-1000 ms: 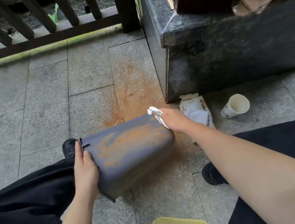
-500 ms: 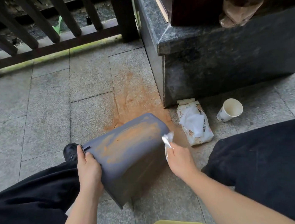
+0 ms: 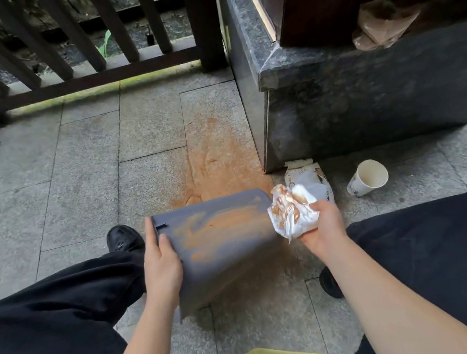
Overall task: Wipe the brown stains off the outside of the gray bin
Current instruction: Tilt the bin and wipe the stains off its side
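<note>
Gray bin [image 3: 220, 246] lies tipped on its side on the stone floor [image 3: 80, 181], between the person's legs. Brown stains [image 3: 220, 222] streak its upper face. Left hand [image 3: 160, 262] grips the bin's rim end, fingers curled over the edge. Right hand [image 3: 320, 225] sits palm-up just right of the bin, fingers curled round a crumpled white wipe [image 3: 292, 213] smeared brown. Wipe pack [image 3: 312, 179] and paper cup [image 3: 369, 177] lie beyond, near the stone plinth [image 3: 363, 96].
</note>
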